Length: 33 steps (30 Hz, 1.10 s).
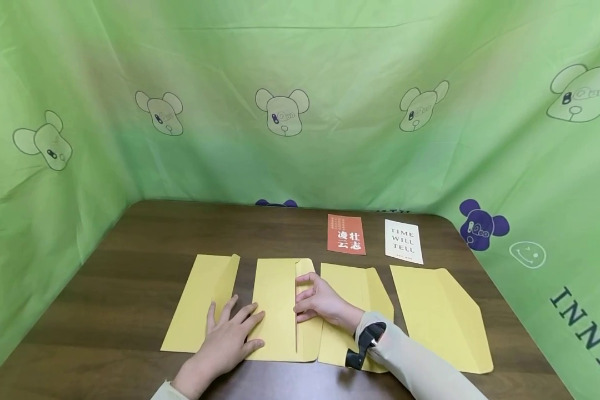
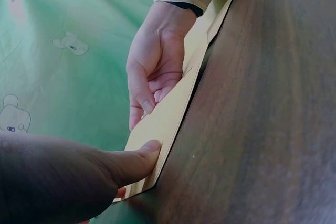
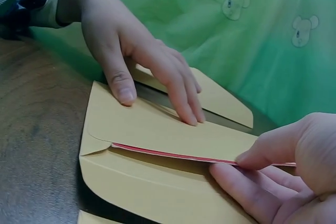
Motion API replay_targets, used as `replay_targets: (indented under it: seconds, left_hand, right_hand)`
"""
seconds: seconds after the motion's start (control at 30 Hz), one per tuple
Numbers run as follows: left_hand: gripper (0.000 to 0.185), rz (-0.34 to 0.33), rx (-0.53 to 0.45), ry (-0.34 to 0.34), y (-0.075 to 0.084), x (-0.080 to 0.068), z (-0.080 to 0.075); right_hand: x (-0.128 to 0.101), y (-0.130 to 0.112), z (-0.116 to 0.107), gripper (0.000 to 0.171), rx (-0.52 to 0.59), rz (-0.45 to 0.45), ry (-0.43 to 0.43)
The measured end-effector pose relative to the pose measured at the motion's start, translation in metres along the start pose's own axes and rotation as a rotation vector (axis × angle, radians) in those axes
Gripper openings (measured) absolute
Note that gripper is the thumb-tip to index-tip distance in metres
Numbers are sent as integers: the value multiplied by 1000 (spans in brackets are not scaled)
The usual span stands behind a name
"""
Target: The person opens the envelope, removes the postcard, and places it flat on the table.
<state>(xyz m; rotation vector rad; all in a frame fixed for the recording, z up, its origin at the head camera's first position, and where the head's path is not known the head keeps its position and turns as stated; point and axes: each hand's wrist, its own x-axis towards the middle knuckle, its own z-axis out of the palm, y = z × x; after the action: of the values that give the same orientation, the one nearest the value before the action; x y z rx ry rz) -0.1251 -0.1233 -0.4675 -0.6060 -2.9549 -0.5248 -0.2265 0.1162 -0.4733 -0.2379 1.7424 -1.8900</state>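
Observation:
My right hand (image 1: 325, 300) is at the mouth of the second yellow envelope (image 1: 275, 311) from the left, its thumb and fingers pinching the edge of a red card (image 3: 173, 153). Only a thin red strip of that card shows; the envelope's front covers the rest. Fingers spread, my left hand (image 1: 230, 336) rests on the left side of the same envelope, with the thumb (image 2: 149, 150) near its front edge. The envelope's flap (image 3: 152, 179) lies unfolded to the right, beneath the right hand.
Leftmost lies another yellow envelope (image 1: 195, 300), its flap folded over. Two yellow envelopes (image 1: 342, 322) (image 1: 430, 316) with unfolded flaps lie to the right, one partly under the right forearm. Behind them are a red card (image 1: 346, 234) and a white card (image 1: 403, 241). Green cloth (image 1: 280, 161) surrounds the table.

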Motion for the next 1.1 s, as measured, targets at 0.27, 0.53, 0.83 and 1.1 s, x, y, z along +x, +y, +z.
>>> replay_targets:
  seconds: [0.27,0.53,0.83,1.1]
  left_hand:
    - [52,-3,-14,-4,-1,-3,0]
    - [54,-20,-10,-23,-2,-3,-3]
    - [56,-17,-19,-29,-2,-2,-3]
    - [55,-22,-8,-30,-4,-1,-4]
  right_hand:
    - [0,2,4,68,-6,-10,33]
    - [1,-1,4,65,-9,-16,20]
    - [1,-1,-2,62,-31,-21,18]
    - [1,-4,-6,63,-39,-15,10]
